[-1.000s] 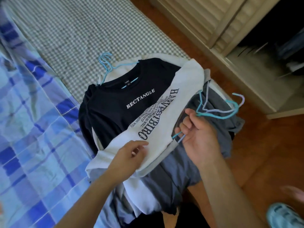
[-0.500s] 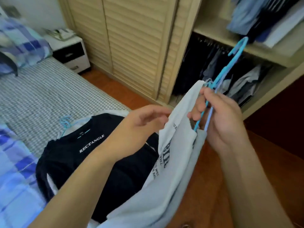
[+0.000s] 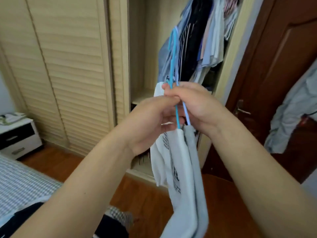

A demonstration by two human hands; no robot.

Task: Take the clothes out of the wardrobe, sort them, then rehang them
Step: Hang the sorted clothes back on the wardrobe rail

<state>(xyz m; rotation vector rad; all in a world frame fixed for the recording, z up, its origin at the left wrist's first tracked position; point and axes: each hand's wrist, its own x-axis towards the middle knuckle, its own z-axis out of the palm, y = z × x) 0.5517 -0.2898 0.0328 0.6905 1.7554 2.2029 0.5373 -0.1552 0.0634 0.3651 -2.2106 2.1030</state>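
Note:
Both my hands are raised in front of the open wardrobe (image 3: 137, 54). My right hand (image 3: 195, 103) is shut on blue hangers (image 3: 173, 54), whose hooks point up toward the hanging clothes (image 3: 204, 31). A white printed T-shirt (image 3: 175, 162) and a grey garment (image 3: 197, 177) hang down from the hangers. My left hand (image 3: 151, 121) pinches the white shirt's collar beside the hanger wires. A black T-shirt (image 3: 24, 215) lies on the bed at the lower left.
Louvred wardrobe doors (image 3: 60, 66) are closed on the left. A white nightstand (image 3: 17, 136) stands by the checked bed (image 3: 20, 184). A brown door (image 3: 277, 74) on the right has a pale garment (image 3: 295, 114) hanging near it. The floor is wood.
The hangers with the white and grey garments have been lifted off the bed pile and up toward the wardrobe. My view swung from the bed to the wardrobe, and my left hand moved to the collar.

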